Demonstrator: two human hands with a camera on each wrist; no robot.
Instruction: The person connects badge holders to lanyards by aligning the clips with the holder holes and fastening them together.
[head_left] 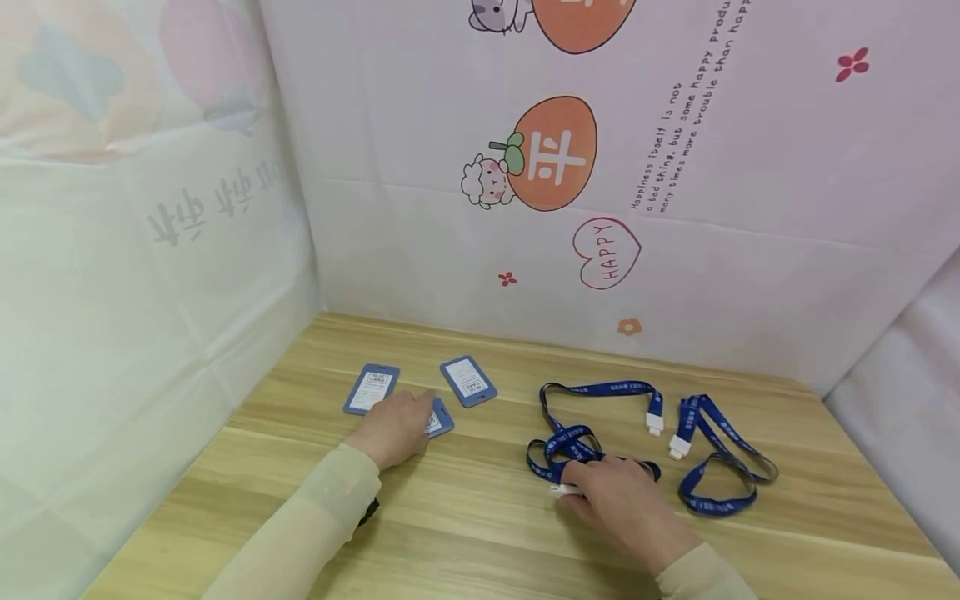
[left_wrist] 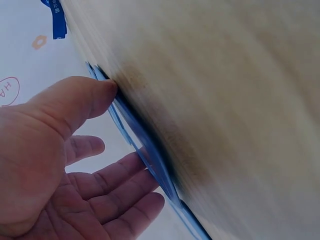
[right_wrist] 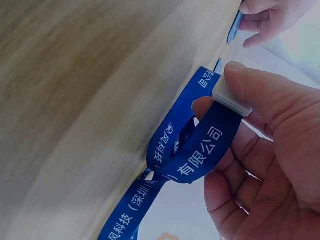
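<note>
My left hand is over a blue card holder with a white printed card in it. The left wrist view has the thumb at one edge of this holder and the fingertips at its other side, gripping it close over the table. My hand hides part of its face. Further right, my right hand pinches the white plastic clip of a dark blue lanyard between thumb and fingers. White lettering runs along the strap, which lies looped on the table behind the hand.
Two more blue card holders, one at the left and one behind, lie flat on the wooden table. A second blue lanyard with a white clip is at the right. Printed white cloth encloses the back and sides.
</note>
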